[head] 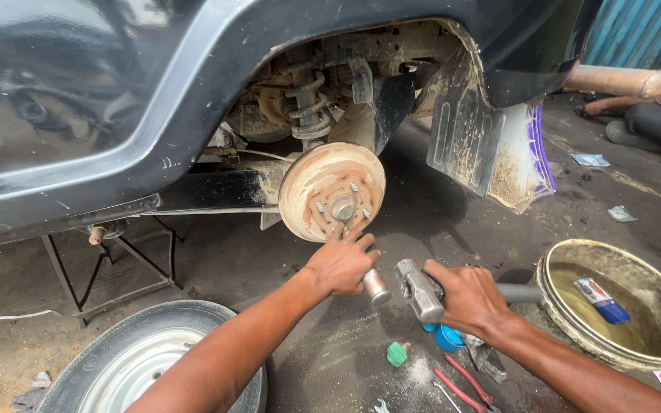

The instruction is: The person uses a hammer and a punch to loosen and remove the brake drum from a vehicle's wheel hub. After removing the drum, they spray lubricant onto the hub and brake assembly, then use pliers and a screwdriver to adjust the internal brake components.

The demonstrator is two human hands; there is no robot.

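1. Gripping a short steel punch (374, 284), the left hand (340, 264) is wrapped tight around its shaft, fingertips just below the rusty brake drum (332, 190) under the raised dark vehicle (116, 92). The punch's blunt silver end sticks out toward the person; its working tip is hidden by the fingers.
2. The right hand (470, 297) is clamped on the handle of a hammer (419, 290), right behind the head, with the steel head just beside the punch's end and not quite touching.
3. The hammer looks heavy and rigid; choked up near the head it gives short, controlled taps. Its grey handle runs on behind the fist toward the basin (548, 283).
4. The punch is stiff, smooth and probably greasy, so it likely needs a full fist around the middle, fingers clear of the struck end.
5. The drum looks heavy, stiff and rust-bound on its studs.
6. On the floor lie a removed wheel (128, 359), red-handled pliers (460, 386), a blue cap (448, 339) and a green piece (398, 353). The basin holds murky liquid.
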